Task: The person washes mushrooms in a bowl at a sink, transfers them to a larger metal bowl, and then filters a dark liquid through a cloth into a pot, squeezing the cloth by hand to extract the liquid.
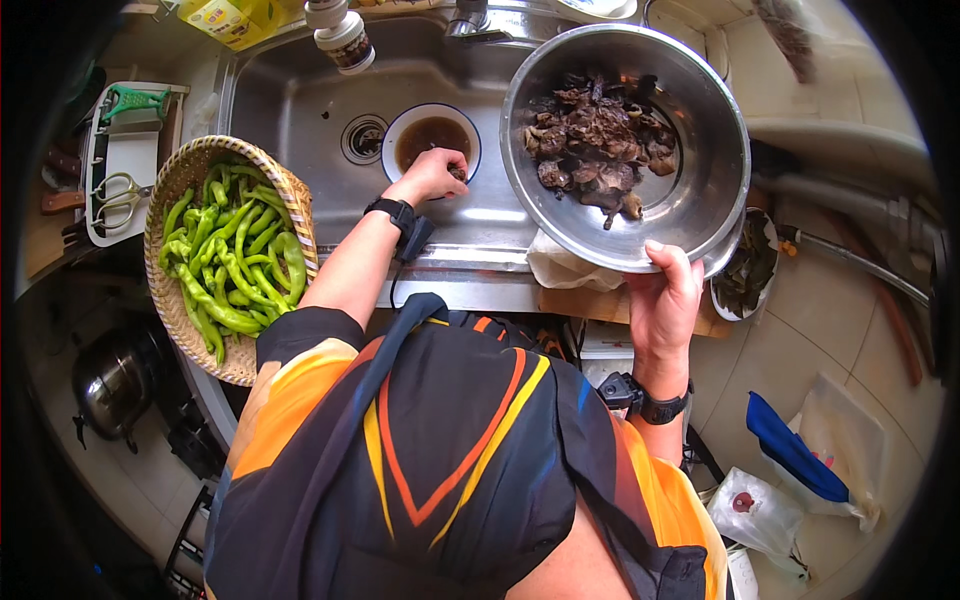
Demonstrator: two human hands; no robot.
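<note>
My left hand (437, 174) is over the right rim of a white bowl (430, 142) with a blue edge, its fingers closed on a small dark brown piece. Brown liquid fills part of this bowl, which stands in the steel sink beside the drain. With thumb on top and fingers beneath, my right hand (666, 289) grips the near rim of a large steel basin (712, 187). Dark brown, wrinkled pieces (600, 142), perhaps soaked mushrooms, lie in the basin. The basin overlaps the sink's right side.
A woven basket (165, 300) of green peppers (232, 255) stands at the sink's left. Beyond it, a white tray (139, 217) holds scissors (120, 199) and a green peeler (135, 101). The faucet (469, 19) is at the back. A dish of dark leafy pieces (746, 270) is at right.
</note>
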